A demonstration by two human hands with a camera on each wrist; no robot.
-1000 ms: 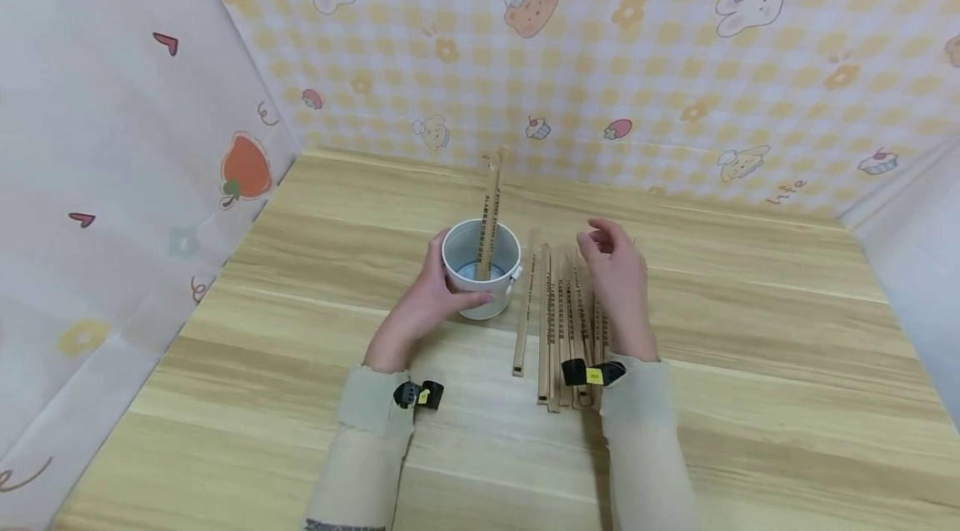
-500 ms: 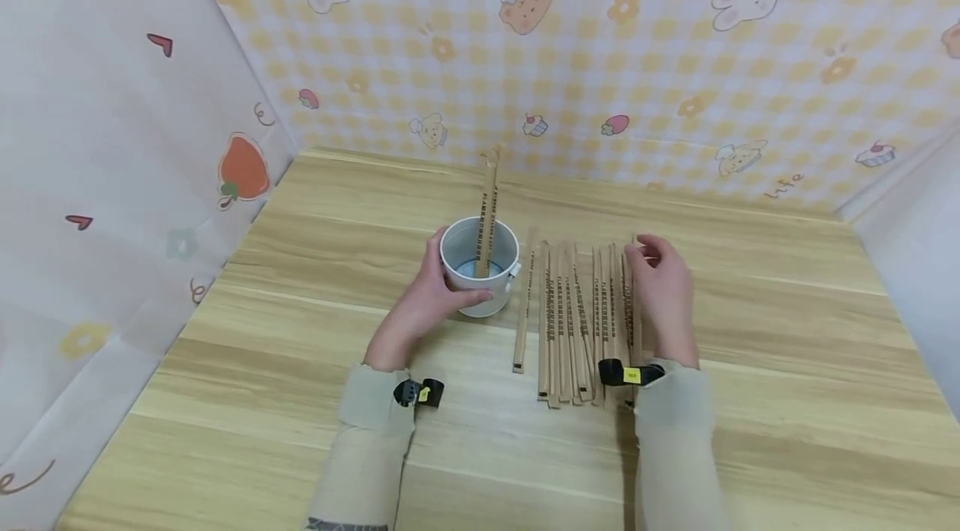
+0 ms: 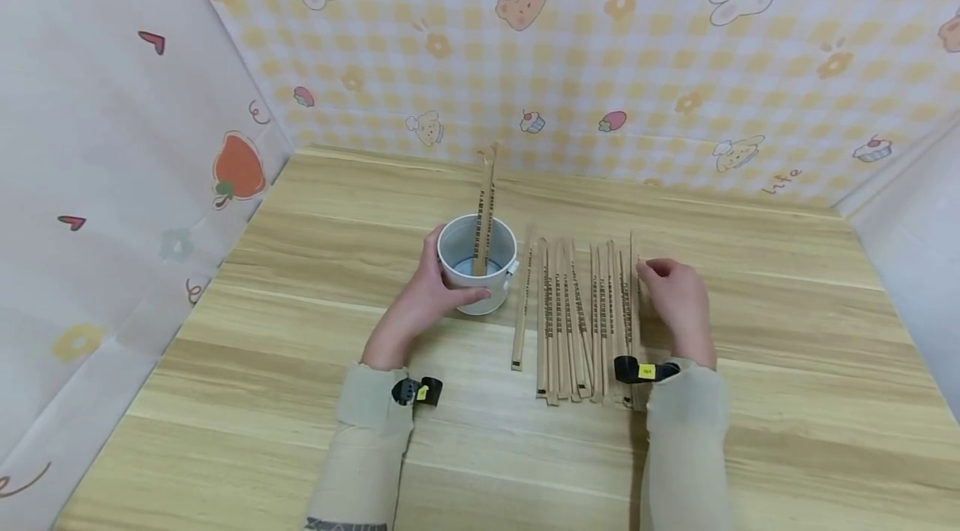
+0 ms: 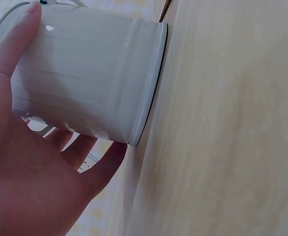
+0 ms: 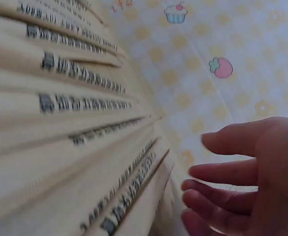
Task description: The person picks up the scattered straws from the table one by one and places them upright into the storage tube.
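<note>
My left hand [image 3: 429,291] grips a small white metal pail [image 3: 486,294] from its left side, thumb across the front. The left wrist view has the same hand [image 4: 31,162] curved round the pail [image 4: 85,64], whose base is right at the table top. Two paper-wrapped straws [image 3: 483,218] lean upright in the pail. To its right a row of brown paper-wrapped straws [image 3: 566,323] with dark print lies side by side. My right hand [image 3: 678,298] is at the row's right end. In the right wrist view its fingers [image 5: 217,174] are loosely bent and hold nothing, beside the straw ends.
One wrapped straw [image 3: 520,323] lies apart between the pail and the row. The wooden-patterned table [image 3: 300,281] meets a yellow checked backdrop [image 3: 585,47] behind and a white printed sheet [image 3: 112,139] on the left.
My right hand has moved right, from over the straw row to its right end, uncovering the straws beneath. The left hand keeps its grip on the pail.
</note>
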